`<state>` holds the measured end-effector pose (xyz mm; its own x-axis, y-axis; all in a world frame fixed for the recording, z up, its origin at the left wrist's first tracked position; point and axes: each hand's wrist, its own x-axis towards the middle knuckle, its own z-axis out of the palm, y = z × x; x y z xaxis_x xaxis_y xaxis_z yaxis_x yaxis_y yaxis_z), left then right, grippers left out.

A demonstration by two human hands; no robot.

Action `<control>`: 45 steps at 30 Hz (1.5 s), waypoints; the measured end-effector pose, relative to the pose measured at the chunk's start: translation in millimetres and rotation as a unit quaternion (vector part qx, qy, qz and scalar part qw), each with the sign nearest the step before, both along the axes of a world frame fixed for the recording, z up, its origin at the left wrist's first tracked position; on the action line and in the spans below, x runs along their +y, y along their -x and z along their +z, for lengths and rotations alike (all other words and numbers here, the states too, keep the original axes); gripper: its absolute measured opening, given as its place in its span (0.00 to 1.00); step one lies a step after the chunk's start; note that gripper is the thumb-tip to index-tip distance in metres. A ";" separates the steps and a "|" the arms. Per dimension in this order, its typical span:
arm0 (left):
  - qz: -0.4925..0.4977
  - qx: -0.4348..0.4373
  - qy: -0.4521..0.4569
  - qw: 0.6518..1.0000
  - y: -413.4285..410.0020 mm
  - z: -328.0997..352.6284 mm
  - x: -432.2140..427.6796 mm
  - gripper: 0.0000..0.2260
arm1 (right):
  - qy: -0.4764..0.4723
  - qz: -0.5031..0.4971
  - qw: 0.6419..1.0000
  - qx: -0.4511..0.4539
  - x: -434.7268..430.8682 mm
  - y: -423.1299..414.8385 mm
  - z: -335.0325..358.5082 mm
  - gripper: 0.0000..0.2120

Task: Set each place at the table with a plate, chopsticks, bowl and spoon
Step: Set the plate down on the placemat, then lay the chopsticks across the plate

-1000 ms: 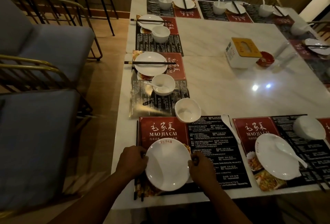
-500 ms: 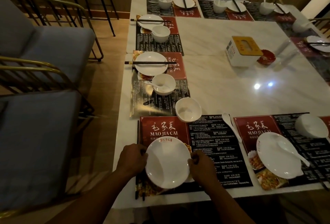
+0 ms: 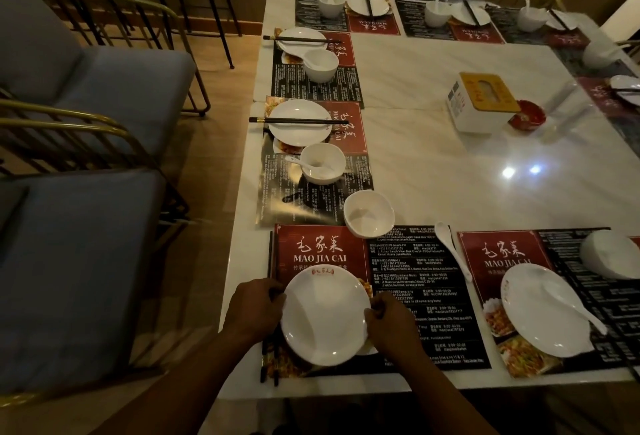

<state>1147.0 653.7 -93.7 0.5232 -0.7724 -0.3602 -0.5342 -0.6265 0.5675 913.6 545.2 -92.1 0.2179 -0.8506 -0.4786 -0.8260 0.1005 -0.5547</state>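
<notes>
Near setting: one plate, gripped at its rims by my left hand and right hand; one bowl; one spoon; two chopsticks

table | placemats | tissue box | red dish

White plate flat on placemat, chopsticks left, bowl & spoon beyond.

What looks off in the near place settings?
The spoon lies loose between the two near mats, not in a bowl as at the finished left-side places. The bowl sits half off the mat's top edge. On the right, another spoon rests on the plate. Both hands, left and right, hold the near plate.
</notes>
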 end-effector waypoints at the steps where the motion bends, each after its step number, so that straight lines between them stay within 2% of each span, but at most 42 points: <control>1: 0.015 -0.008 0.002 1.000 -1.7 1.0 1.7 0.09 | 0.025 0.009 1.000 0.018 -0.1 -1.7 0.9 0.06; 4: 0.087 -0.015 -0.009 0.996 -10.9 -0.3 8.1 0.06 | 0.128 0.046 0.990 0.029 1.2 -13.6 10.1 0.05; 6: 0.115 -0.009 -0.030 0.993 -16.5 -1.3 9.4 0.03 | 0.166 0.077 0.983 0.009 1.6 -26.3 19.1 0.04; 7: 0.112 -0.010 -0.041 0.993 -17.7 -0.9 8.8 0.05 | 0.177 0.094 0.980 0.001 1.5 -32.9 23.2 0.03; 9: 0.098 -0.007 -0.058 0.993 -18.0 -0.4 6.0 0.10 | 0.181 0.124 0.976 -0.010 1.0 -45.9 29.9 0.02; 12: 0.077 -0.006 -0.087 0.993 -18.2 -2.2 1.7 0.12 | 0.162 0.146 0.976 -0.022 3.6 -61.8 34.6 0.02; 16: 0.071 -0.003 -0.102 0.992 -24.9 -2.5 4.9 0.10 | 0.147 0.172 0.974 -0.017 11.6 -88.6 37.4 0.04; 19: 0.081 0.003 -0.076 0.994 -33.7 3.9 15.6 0.06 | 0.173 0.209 0.962 0.000 19.9 -119.0 32.2 0.05; 22: 0.099 0.015 -0.048 0.994 -46.1 12.4 27.3 0.06 | 0.239 0.264 0.933 0.045 31.1 -150.0 20.1 0.06; 26: 0.113 0.033 -0.035 0.992 -59.0 23.2 40.5 0.07 | 0.258 0.341 0.888 0.168 43.1 -173.8 13.4 0.17; 28: 0.122 0.039 -0.031 0.991 -63.4 28.2 47.5 0.05 | 0.248 0.353 0.881 0.193 46.5 -179.1 11.1 0.21; 30: 0.133 0.041 -0.023 0.990 -68.4 27.9 54.1 0.03 | 0.240 0.344 0.887 0.196 49.9 -181.9 11.0 0.22; 33: 0.145 0.051 -0.012 0.988 -74.4 26.8 61.1 0.04 | 0.223 0.294 0.917 0.154 54.5 -185.0 13.7 0.20; 37: 0.156 0.073 -0.004 0.985 -71.7 28.3 53.9 0.04 | 0.150 0.179 0.972 0.012 47.1 -178.3 31.3 0.10; 40: 0.150 0.103 0.013 0.983 -61.9 26.9 39.3 0.04 | 0.106 0.105 0.987 -0.054 26.9 -153.6 44.7 0.06; 45: 0.110 0.120 0.006 0.987 -33.6 30.8 16.1 0.06 | 0.104 0.060 0.993 -0.014 -1.3 -89.1 35.1 0.08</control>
